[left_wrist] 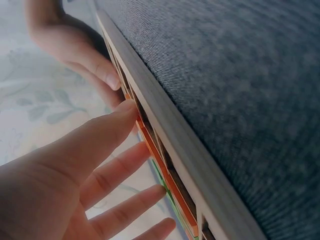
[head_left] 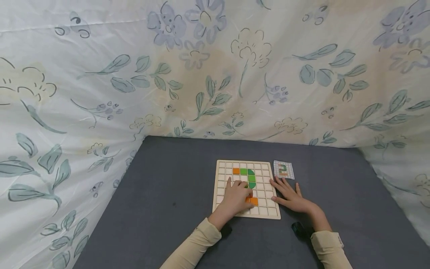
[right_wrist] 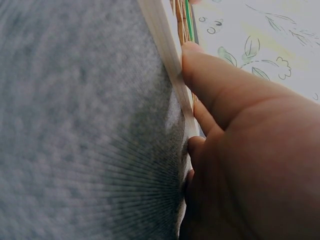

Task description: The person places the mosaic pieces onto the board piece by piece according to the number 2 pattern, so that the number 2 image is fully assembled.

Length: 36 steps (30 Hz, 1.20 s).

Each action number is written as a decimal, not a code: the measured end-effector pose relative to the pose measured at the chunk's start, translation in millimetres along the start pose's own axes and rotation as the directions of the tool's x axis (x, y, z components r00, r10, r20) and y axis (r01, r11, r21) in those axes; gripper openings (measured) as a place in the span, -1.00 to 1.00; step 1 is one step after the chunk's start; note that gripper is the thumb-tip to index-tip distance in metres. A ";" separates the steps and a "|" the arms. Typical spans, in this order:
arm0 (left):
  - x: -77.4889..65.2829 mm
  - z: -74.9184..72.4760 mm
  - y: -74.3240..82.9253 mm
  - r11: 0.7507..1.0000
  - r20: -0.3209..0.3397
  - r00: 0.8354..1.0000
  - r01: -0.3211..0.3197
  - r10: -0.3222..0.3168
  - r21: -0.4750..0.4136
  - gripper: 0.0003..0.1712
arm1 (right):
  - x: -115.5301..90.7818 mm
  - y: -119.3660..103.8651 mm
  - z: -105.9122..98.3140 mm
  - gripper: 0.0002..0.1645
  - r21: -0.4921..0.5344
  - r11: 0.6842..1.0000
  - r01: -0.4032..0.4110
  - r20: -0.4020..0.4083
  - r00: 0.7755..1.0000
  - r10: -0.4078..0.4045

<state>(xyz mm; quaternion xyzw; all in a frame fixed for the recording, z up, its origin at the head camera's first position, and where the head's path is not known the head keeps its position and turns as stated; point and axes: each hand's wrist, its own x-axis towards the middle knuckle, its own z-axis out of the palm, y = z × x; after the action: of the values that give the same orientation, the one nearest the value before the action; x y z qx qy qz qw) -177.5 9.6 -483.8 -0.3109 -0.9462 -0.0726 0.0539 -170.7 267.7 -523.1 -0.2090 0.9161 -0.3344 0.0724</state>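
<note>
A square wooden grid board (head_left: 268,209) holds orange and green tiles. My left hand (head_left: 233,198) lies over its lower middle, thumb and fingertips touching around an orange tile (head_left: 254,201) in the lower rows. From the left wrist view, the thumb (left_wrist: 117,120) and spread fingers meet the edges of the orange tiles (left_wrist: 160,155). Green tiles (head_left: 251,178) stand in a column above, and another orange tile (head_left: 236,171) sits in an upper row. My right hand (head_left: 293,198) rests with extended fingers at the board's right edge. The left hand covers part of the grid.
A small pattern card (head_left: 283,170) with a coloured figure on a grid lies just right of the board's upper corner. Dark grey cloth (head_left: 174,179) covers the table. Behind it hangs a floral curtain (head_left: 215,74).
</note>
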 end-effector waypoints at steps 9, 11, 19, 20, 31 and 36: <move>-0.3 6.5 -7.5 0.999 0.013 1.000 -0.009 0.009 -0.053 -0.73 | 3.1 -0.4 0.7 -0.18 -0.041 0.997 -0.066 0.048 0.997 0.068; -0.3 7.0 -9.6 0.998 0.013 1.000 -0.012 0.013 -0.068 -0.73 | 2.4 0.6 1.4 -0.19 -0.040 0.998 -0.054 0.041 0.998 0.055; 0.2 2.9 -15.8 0.992 0.006 0.999 -0.040 0.041 -0.123 -0.66 | 1.4 1.2 1.4 -0.09 -0.026 0.996 -0.087 0.020 0.996 0.088; 0.4 1.8 -17.4 0.990 0.003 0.999 -0.038 0.039 -0.133 -0.66 | 1.7 1.2 1.1 -0.07 -0.020 0.995 -0.095 0.021 0.995 0.095; -1.8 -2.8 -53.8 0.994 -0.061 0.996 0.060 -0.066 -0.094 -0.65 | 3.3 1.6 -2.7 -0.05 -0.086 0.992 -0.092 -0.055 0.995 0.087; -3.2 -11.3 -76.1 0.990 -0.093 0.989 0.106 -0.114 -0.090 -0.60 | 5.9 1.5 -8.5 -0.14 -0.107 0.983 -0.148 -0.102 0.985 0.137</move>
<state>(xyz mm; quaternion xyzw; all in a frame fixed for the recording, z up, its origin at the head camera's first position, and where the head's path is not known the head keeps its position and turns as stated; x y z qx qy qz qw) -219.6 -54.8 -481.1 -0.2562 -0.9541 -0.1309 0.0830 -178.9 271.1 -517.5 -0.1304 0.9487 -0.2850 0.0406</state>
